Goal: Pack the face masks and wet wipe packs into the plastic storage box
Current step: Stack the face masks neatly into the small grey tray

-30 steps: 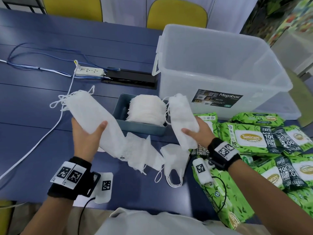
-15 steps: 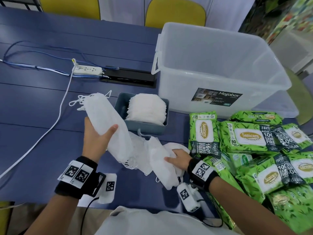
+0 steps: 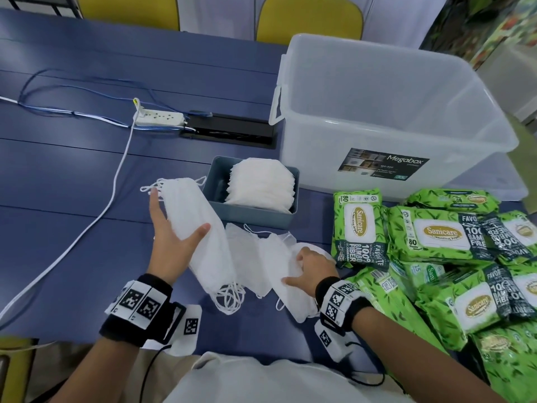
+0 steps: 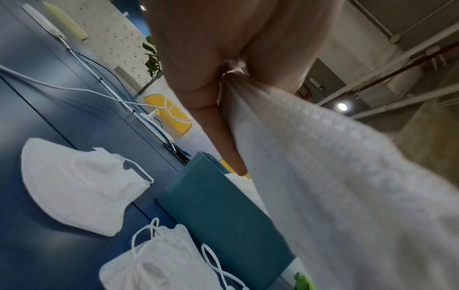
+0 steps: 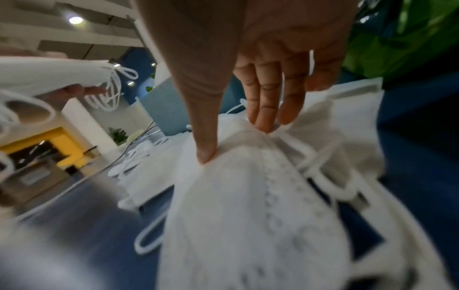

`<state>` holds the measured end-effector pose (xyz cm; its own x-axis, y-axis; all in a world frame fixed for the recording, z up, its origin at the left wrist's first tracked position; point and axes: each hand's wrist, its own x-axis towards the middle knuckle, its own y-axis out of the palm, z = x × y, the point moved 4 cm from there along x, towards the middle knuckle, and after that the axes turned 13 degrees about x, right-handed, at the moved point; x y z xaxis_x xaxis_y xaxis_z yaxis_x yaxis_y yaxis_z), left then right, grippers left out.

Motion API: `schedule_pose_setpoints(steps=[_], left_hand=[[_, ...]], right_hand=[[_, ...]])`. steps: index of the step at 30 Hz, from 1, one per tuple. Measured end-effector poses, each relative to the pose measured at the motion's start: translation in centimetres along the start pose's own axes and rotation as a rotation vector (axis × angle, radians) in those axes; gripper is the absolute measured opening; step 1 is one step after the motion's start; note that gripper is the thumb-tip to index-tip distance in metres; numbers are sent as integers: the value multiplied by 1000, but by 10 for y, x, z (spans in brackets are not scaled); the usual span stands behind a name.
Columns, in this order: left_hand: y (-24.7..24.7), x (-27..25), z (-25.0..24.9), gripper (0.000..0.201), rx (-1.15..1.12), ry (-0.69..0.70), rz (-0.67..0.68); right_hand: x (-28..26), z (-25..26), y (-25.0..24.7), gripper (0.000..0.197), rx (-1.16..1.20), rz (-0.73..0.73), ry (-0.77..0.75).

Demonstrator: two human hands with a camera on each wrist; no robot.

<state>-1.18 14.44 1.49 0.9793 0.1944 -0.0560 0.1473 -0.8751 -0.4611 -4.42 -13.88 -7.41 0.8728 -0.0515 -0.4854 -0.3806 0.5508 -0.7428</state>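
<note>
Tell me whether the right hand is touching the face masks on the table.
Touching. The right wrist view shows the right hand with thumb and fingertips pressed into the loose face masks lying on the table.

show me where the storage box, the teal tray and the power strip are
storage box [image 3: 334, 132]: head view, bare translucent front wall left of the label.
teal tray [image 3: 250, 218]: head view, near outer wall, below the stacked masks.
power strip [image 3: 159, 118]: head view, middle of its white top face.

Head camera looks down from above onto the surface [image 3: 72, 175]. Both wrist cameras sit close and low, sharing the masks [image 4: 82, 186] and tray [image 4: 218, 206].
</note>
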Motion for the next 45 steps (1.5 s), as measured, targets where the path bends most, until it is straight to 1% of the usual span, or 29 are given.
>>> schedule_pose_setpoints(steps=[1, 2, 3, 4, 5, 7, 8, 9, 11, 13, 16, 18, 19, 20, 22, 23, 24, 26, 27, 28, 30, 32, 34, 36, 37, 38, 40, 43, 45], left_hand=[[1, 0, 0, 108, 5, 26, 9], [3, 0, -1, 108, 31, 57, 11], [5, -1, -2, 104, 67, 88, 12], [6, -2, -4, 95, 100, 113, 19], [8, -3, -6, 82, 116, 133, 31], [12, -5, -7, 49, 124, 163, 74], [15, -6, -8, 38, 130, 173, 105], [19, -7, -9, 34, 141, 186, 136], [28, -8, -11, 31, 150, 182, 194], [37, -9, -17, 31, 148, 179, 232], [48, -10, -24, 29, 124, 186, 261], [52, -9, -27, 29, 114, 189, 265], [54, -9, -28, 30, 117, 193, 269], [56, -8, -28, 30, 125, 196, 274], [59, -8, -29, 31, 137, 208, 283], [61, -9, -30, 30, 139, 217, 285], [63, -9, -32, 28, 141, 220, 286], [68, -10, -38, 22, 134, 221, 281], [70, -11, -43, 19, 116, 219, 287], [72, -14, -48, 15, 83, 218, 301], [77, -20, -58, 13, -28, 205, 341], [85, -24, -63, 17, -193, 124, 383], [90, -25, -63, 24, -323, 33, 397], [91, -26, -63, 40, -306, 28, 401], [92, -29, -63, 42, -266, 42, 410], [93, -31, -62, 33, -228, 52, 411], [94, -32, -58, 4, -152, 72, 397], [90, -32, -49, 12, -58, 86, 370], [82, -30, -46, 11, -43, 84, 332]], right_hand=[[2, -1, 0, 60, 26, 9, 12], [3, -1, -2, 50, 55, 3, 16], [4, -1, -5, 40, 94, -15, 8], [4, -1, -9, 33, 149, -31, -5], [3, -1, -13, 32, 227, -44, -24], [-2, 0, -24, 27, 398, -75, -61], [-5, 0, -33, 22, 467, -105, -89], [-8, 1, -43, 18, 513, -138, -115], [-15, 1, -61, 12, 559, -174, -162], [-21, 1, -76, 9, 533, -160, -197], [-25, -3, -86, 1, 458, -117, -180], [-24, -7, -86, 9, 399, -116, -191], [-26, -8, -88, 11, 394, -150, -212], [-29, -8, -91, 9, 425, -214, -232], [-36, -7, -100, 6, 550, -352, -254], [-39, -6, -104, 9, 641, -387, -269], [-43, -2, -107, 12, 775, -388, -289], [-50, 8, -109, 13, 1124, -312, -303], [-51, 14, -108, 13, 1282, -247, -293], [-52, 21, -106, 14, 1397, -182, -286], [-54, 34, -100, 20, 1484, -86, -295], [-52, 45, -90, 26, 1419, -43, -306], [-49, 50, -78, 28, 1265, -49, -312], [-47, 53, -70, 28, 1142, -75, -330], [-47, 54, -67, 27, 1106, -78, -336], [-48, 55, -65, 26, 1077, -76, -340], [-50, 59, -61, 23, 1004, -86, -357], [-49, 64, -55, 19, 890, -118, -389], [-44, 64, -48, 17, 862, -112, -391]])
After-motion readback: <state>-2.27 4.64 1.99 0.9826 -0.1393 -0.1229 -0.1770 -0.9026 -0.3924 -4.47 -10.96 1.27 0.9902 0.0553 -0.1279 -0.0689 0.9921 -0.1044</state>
